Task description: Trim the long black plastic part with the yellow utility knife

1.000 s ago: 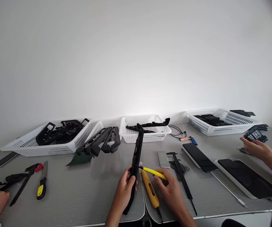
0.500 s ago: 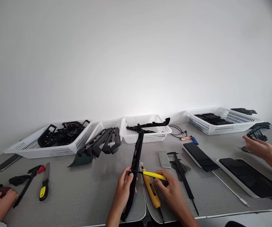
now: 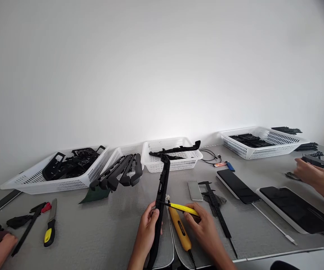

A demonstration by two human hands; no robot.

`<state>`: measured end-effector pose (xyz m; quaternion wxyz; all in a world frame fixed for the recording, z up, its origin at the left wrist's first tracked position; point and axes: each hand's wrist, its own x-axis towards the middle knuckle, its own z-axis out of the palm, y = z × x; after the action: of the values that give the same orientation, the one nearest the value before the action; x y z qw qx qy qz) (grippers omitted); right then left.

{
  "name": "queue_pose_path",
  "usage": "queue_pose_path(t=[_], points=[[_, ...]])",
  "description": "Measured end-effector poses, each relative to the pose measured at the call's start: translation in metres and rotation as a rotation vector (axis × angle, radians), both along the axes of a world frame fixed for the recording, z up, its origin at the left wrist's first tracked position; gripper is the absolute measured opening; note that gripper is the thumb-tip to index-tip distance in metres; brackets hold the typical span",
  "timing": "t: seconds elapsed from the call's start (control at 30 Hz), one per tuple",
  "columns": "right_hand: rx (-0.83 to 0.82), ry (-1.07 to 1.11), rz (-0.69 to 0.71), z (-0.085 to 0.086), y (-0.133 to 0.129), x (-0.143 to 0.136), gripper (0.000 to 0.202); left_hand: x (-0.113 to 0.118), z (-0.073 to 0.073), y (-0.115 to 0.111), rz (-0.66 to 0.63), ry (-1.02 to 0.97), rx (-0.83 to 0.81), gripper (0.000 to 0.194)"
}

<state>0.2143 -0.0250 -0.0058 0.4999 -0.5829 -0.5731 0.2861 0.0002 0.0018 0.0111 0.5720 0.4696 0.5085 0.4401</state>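
My left hand point(image 3: 147, 229) is closed round a long black plastic trim strip point(image 3: 163, 180), which stands tilted with its bent end away from me. Moulded ribs and clips show along the strip. Between the fingers and thumb of my right hand point(image 3: 202, 221) is a slim yellow utility knife point(image 3: 183, 208) with a thin dark blade. The blade's tip meets the strip's right edge, just above my left thumb. Beneath the knife lies an orange corded hand tool point(image 3: 181, 229), across the seam of the two tables.
White baskets point(image 3: 169, 168) of black parts line the wall. Curved dark parts point(image 3: 122, 170) lean left. Calipers point(image 3: 214, 202), a small grey block point(image 3: 195, 190) and phones point(image 3: 238, 186) lie right; a yellow-black file point(image 3: 50, 225) lies left. Co-workers' hands point(image 3: 314, 173) are at both sides.
The knife and strip keep nearly the same place in my hands. The view has shifted slightly. At right, the co-worker's hands have come together on a dark object.
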Motion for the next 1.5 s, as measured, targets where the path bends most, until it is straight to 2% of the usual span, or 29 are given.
queue_pose_path(t=[0.2, 0.3, 0.43, 0.6, 0.8, 0.97, 1.13, 1.3, 1.5], points=[[0.001, -0.008, -0.005, -0.001, -0.001, -0.001, 0.027, -0.002, 0.000, 0.000, -0.053, -0.009, 0.013, 0.069], [-0.024, -0.027, 0.026, 0.000, -0.001, -0.001, 0.024, -0.003, -0.002, 0.000, -0.064, -0.024, 0.021, 0.069], [0.016, 0.012, -0.017, 0.001, -0.002, -0.001, 0.030, -0.005, -0.005, 0.001, -0.074, -0.039, 0.035, 0.073], [-0.012, -0.010, 0.040, -0.001, -0.001, 0.000, 0.029, -0.006, -0.003, 0.002, -0.123, -0.091, 0.025, 0.069], [0.010, 0.027, -0.033, -0.005, 0.001, 0.001, 0.035, -0.005, 0.005, 0.001, -0.079, -0.091, -0.021, 0.069], [0.005, 0.050, -0.044, -0.003, 0.000, 0.001, 0.038, -0.007, 0.009, 0.000, -0.084, -0.113, -0.035, 0.053], [0.000, 0.038, -0.010, -0.001, -0.002, 0.001, 0.033, -0.008, 0.011, 0.001, -0.107, -0.138, -0.044, 0.063], [0.018, 0.055, -0.028, -0.002, -0.001, 0.001, 0.037, -0.007, 0.015, 0.001, -0.094, -0.137, -0.022, 0.062], [0.004, 0.035, -0.004, -0.002, -0.001, 0.001, 0.033, -0.007, 0.014, 0.002, -0.077, -0.150, 0.000, 0.044]])
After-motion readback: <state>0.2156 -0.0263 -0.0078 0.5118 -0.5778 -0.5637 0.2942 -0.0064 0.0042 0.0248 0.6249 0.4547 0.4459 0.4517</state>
